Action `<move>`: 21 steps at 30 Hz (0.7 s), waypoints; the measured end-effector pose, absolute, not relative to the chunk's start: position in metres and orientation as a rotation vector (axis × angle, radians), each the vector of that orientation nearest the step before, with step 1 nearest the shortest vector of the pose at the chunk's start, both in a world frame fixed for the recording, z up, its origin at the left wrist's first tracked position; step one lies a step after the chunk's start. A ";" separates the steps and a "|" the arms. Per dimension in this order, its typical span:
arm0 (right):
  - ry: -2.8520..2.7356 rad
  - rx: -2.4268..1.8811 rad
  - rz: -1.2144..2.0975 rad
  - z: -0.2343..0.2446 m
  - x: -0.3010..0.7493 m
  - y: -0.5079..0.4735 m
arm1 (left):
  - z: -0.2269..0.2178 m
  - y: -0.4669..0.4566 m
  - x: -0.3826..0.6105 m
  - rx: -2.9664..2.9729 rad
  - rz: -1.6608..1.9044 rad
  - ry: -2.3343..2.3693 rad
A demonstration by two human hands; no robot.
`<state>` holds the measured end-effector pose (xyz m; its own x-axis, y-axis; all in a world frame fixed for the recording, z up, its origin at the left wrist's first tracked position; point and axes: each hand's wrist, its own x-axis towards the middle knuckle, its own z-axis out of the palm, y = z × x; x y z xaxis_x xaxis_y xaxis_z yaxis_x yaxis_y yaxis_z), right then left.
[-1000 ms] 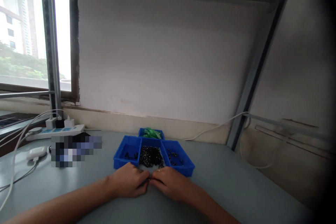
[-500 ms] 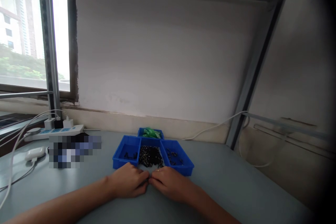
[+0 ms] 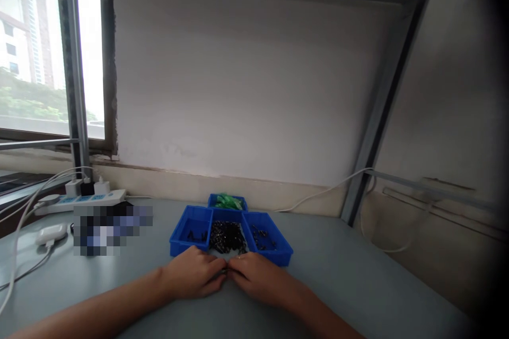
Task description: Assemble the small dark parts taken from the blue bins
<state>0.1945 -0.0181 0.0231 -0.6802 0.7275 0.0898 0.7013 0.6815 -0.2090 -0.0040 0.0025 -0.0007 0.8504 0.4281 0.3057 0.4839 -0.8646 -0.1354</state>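
Note:
My left hand [image 3: 198,274] and my right hand [image 3: 254,277] meet fingertip to fingertip just in front of the blue trays. Both are closed in a pinch. A tiny dark piece shows between the fingertips, too small to name. Beyond the hands lies a heap of small black and metallic parts [image 3: 228,235]. A few dark parts lie in the left blue tray [image 3: 181,246], and several small metallic ones lie in the right blue tray [image 3: 282,258].
Behind the heap, a small blue tray [image 3: 210,202] holds green plastic pieces [image 3: 228,202]. At the left of the grey table [image 3: 334,275] are a white power strip [image 3: 115,198], a white charger case [image 3: 51,233], cables and a blurred-out item [image 3: 111,230]. A metal post [image 3: 368,153] rises at right.
The hands stay nearly in place. A tiny dark piece now shows a little more between the fingertips. The whole view has shifted slightly.

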 end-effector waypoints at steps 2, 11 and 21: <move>-2.716 -1.164 0.270 0.023 0.195 -0.018 | -0.001 0.002 -0.004 -2.823 -0.422 -0.701; -2.764 -1.190 0.212 0.026 0.192 -0.020 | -0.003 0.005 -0.005 -2.798 -0.524 -0.628; -2.725 -1.220 0.226 0.020 0.197 -0.017 | 0.001 0.002 -0.004 -2.787 -0.575 -0.485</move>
<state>0.1966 -0.0171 0.0202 -0.6588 0.7487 0.0730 0.7265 0.6584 -0.1965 -0.0044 0.0022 0.0007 0.8664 0.2691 0.4206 0.3694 -0.9122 -0.1774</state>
